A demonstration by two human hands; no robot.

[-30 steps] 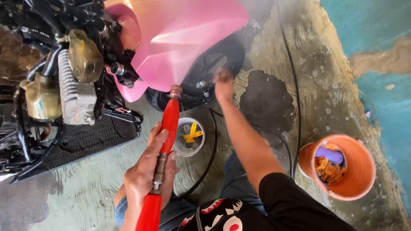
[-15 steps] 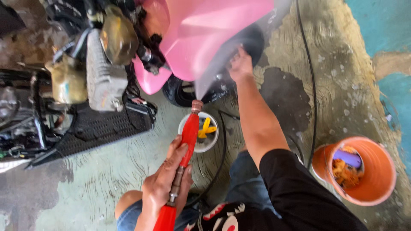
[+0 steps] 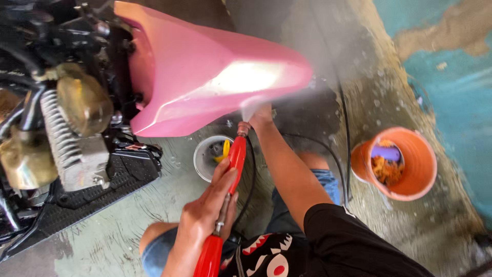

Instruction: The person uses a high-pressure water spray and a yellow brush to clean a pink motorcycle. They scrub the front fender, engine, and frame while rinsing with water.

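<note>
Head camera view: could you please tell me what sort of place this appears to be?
Probably an open-air motorbike wash or repair spot. The left hand holds a red spray lance jetting water at a pink motorbike panel, on a wet concrete floor with an orange bucket.

L hand grips red spray gun, nozzle spraying up at pink scooter panel. R hand touches panel's underside. Small bowl below panel; orange bucket well right of it.
</note>
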